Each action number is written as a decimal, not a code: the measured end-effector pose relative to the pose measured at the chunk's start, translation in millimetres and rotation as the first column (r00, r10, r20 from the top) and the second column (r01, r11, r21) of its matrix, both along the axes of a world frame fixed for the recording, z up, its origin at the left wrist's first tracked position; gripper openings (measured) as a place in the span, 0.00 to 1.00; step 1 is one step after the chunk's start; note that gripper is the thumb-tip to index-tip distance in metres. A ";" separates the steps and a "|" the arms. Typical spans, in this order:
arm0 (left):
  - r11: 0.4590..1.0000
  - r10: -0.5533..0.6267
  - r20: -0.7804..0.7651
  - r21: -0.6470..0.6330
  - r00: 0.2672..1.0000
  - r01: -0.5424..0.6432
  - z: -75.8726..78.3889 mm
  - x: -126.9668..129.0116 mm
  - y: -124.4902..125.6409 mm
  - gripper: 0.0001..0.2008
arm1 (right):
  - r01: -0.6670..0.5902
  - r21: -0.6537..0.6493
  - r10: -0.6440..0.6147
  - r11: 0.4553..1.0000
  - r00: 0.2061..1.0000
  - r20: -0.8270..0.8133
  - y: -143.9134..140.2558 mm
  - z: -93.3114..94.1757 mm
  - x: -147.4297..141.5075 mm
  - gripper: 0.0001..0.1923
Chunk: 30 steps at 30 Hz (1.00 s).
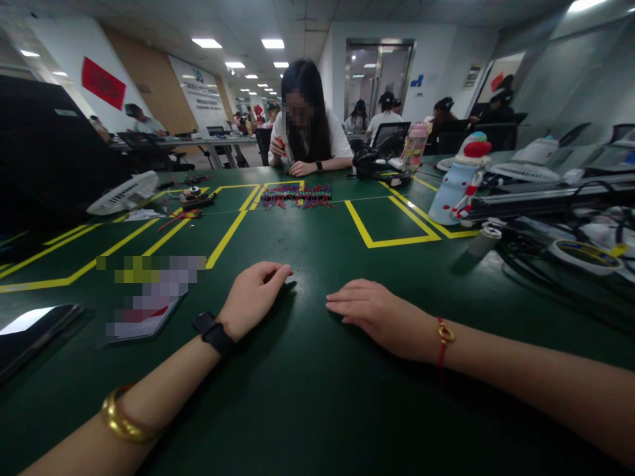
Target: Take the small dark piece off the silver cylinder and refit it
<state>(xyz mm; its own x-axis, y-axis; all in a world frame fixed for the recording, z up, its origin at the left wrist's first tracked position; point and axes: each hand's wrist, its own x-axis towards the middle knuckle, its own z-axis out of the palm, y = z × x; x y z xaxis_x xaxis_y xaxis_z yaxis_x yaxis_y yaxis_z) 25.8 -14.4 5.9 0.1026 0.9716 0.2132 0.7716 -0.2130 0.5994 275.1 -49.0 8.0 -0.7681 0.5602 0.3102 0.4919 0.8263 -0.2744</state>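
Both hands are resting on the green table [307, 396]. The left hand [255, 294] is lying loosely curled, fingertips touching a small pale object [290, 279] I can't identify. The right hand [380, 317] is lying flat and open, gripping nothing, just beside it.

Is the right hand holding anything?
No. The right hand lies flat, palm down, on the green table with fingers stretched out and nothing under or between them.
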 end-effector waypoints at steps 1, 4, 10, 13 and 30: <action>1.000 0.000 -0.002 0.001 1.000 0.000 0.0 -0.3 -0.1 0.20 | 0.002 -0.023 -0.002 1.000 1.000 -0.011 -1.5 -2.1 -1.4 0.16; 1.000 0.000 0.001 -0.002 1.000 0.000 0.5 -1.0 -0.4 0.19 | 0.114 -0.009 -0.114 0.993 0.993 0.017 3.3 3.9 11.0 0.14; 1.000 -0.006 0.015 0.009 1.000 0.006 0.6 -0.7 -0.3 0.20 | 0.666 0.243 -0.686 0.705 0.728 -0.007 39.2 61.9 100.0 0.16; 1.000 0.004 0.013 0.002 1.000 -0.004 0.8 -0.3 -0.4 0.20 | 0.892 0.280 -0.930 0.354 0.304 0.207 60.9 82.3 165.8 0.15; 1.000 -0.001 0.002 -0.006 1.000 0.001 2.7 -0.4 -1.9 0.21 | 0.953 0.222 -0.909 0.207 0.103 0.403 82.3 70.5 223.9 0.15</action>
<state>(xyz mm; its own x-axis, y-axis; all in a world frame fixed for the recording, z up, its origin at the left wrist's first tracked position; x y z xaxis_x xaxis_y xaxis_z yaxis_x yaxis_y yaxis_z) 25.4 -16.3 8.6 0.1030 0.9728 0.2074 0.7702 -0.2099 0.6022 499.0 33.3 78.5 0.3659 0.9263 0.0902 0.9165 -0.3755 0.1381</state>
